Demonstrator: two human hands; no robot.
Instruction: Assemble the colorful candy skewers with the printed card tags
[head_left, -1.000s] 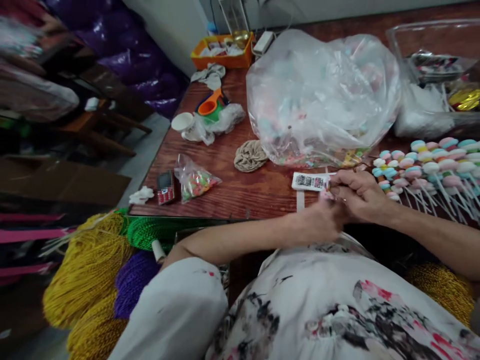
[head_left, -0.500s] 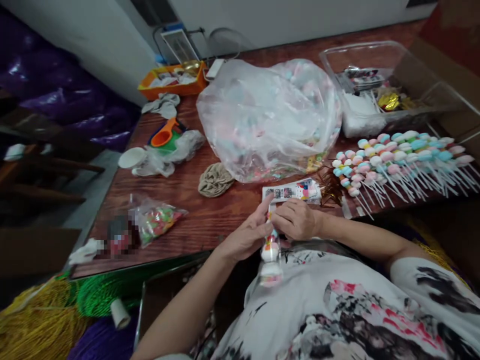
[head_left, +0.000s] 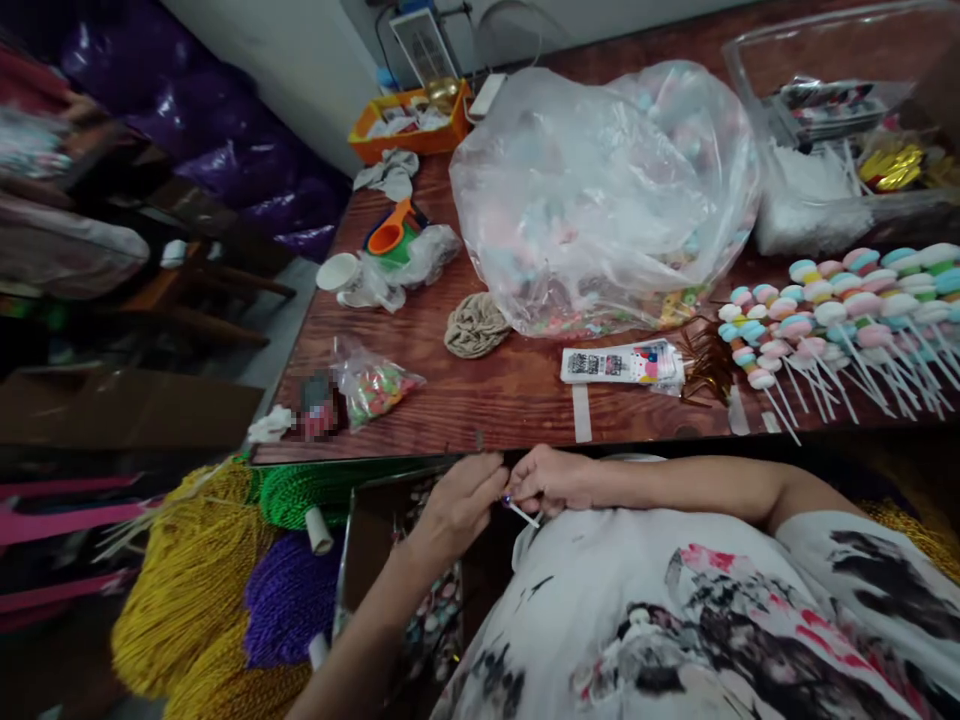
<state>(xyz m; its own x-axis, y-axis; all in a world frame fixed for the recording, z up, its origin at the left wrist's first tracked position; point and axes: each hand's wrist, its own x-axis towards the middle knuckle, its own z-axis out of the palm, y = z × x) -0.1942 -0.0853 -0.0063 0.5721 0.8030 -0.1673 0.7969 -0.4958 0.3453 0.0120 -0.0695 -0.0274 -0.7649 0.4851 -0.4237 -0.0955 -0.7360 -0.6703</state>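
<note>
In front of my lap, just below the table's front edge, my left hand [head_left: 463, 492] and my right hand [head_left: 549, 478] meet with fingers closed. Between their fingertips is a marshmallow stick, of which only the thin white stick [head_left: 526, 516] and a small purple-blue bit show; its candy end is hidden. Beneath my left forearm an open box [head_left: 346, 560] holds several wrapped pieces. On the table above my hands lies a stack of printed wrappers [head_left: 619, 364] beside brown-gold twist ties [head_left: 706, 365].
A big clear bag of marshmallows [head_left: 592, 200] covers the table's middle. Marshmallow sticks [head_left: 862, 310] lie in rows at right, below a clear bin [head_left: 817, 235]. A small candy bag [head_left: 379, 388] sits left. Yellow cord bundles [head_left: 191, 560] are on the floor side.
Both hands have come down off the wrappers to below the table edge. The marshmallow stick has turned, its white stick now towards me. The view has shifted left.
</note>
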